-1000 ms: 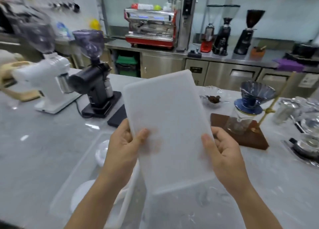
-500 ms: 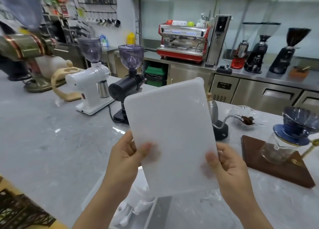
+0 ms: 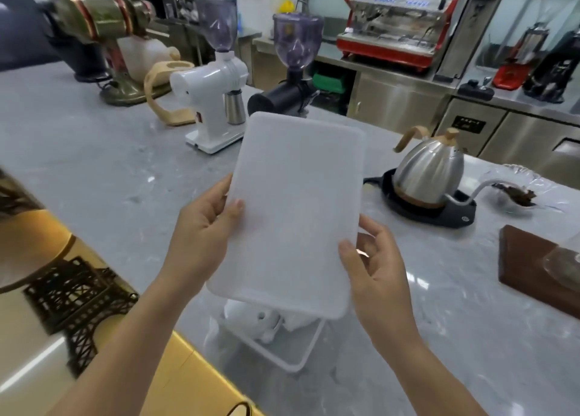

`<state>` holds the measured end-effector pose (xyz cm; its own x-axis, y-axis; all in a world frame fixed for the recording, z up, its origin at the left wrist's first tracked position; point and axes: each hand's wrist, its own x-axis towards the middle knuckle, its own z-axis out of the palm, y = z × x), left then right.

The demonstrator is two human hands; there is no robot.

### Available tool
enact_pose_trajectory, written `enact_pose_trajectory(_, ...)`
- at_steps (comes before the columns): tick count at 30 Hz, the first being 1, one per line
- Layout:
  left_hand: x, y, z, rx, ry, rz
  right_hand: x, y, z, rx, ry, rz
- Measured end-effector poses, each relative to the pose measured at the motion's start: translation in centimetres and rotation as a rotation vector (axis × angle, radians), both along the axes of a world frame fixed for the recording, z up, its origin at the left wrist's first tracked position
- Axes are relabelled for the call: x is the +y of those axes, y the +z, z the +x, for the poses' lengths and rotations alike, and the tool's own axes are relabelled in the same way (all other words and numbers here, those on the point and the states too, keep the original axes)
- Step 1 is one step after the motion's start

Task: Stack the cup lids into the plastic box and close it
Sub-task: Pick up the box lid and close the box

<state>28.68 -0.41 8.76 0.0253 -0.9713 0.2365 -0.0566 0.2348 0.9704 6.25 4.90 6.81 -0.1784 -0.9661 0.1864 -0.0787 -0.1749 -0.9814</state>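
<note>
**Box lid held over bench, box waits below**

Head view: A person holds the frosted white box lid (image 3: 298, 208) tilted up in front of the chest, above a grey marble bench (image 3: 94, 171). The left hand (image 3: 204, 237) grips the lid's left edge, thumb pressed on the face and fingers curled behind. The right hand (image 3: 373, 265) pinches the lower right corner, thumb in front, fingers behind. Both forearms reach up from the bottom of the frame, wrists bent slightly inward. Below the lid's lower edge, the clear plastic box (image 3: 282, 349) sits on the bench with white cup lids (image 3: 263, 321) inside, not yet closed. The lid looks light, thin and somewhat flexible, likely smooth to the touch; holding it by opposite edges should keep it flat for seating on the rim. A kettle (image 3: 430, 167) stands beyond on the right.
</note>
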Motion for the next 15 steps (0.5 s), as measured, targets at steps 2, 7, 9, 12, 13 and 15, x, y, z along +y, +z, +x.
enact_pose_trajectory(2,-0.1,-0.8,0.9,-0.046,0.006,0.037,0.4,-1.4,0.8,0.084,-0.047,0.044)
enact_pose_trajectory(7,-0.8,-3.1,2.5,-0.147,-0.045,0.167,2.4,-4.5,2.6,0.199,-0.059,0.11)
enact_pose_trajectory(9,-1.0,-3.9,3.0,-0.177,-0.069,0.203,3.2,-5.4,3.1,0.246,-0.036,0.149)
enact_pose_trajectory(12,-1.0,-4.8,2.9,-0.202,-0.11,0.248,4.1,-6.1,3.1,0.287,-0.019,0.191)
enact_pose_trajectory(13,-1.0,-5.0,2.8,-0.199,-0.115,0.259,4.3,-6.1,3.1,0.288,-0.025,0.199)
enact_pose_trajectory(15,-1.0,-5.2,2.6,-0.185,-0.119,0.272,4.4,-6.1,2.9,0.286,-0.041,0.201)
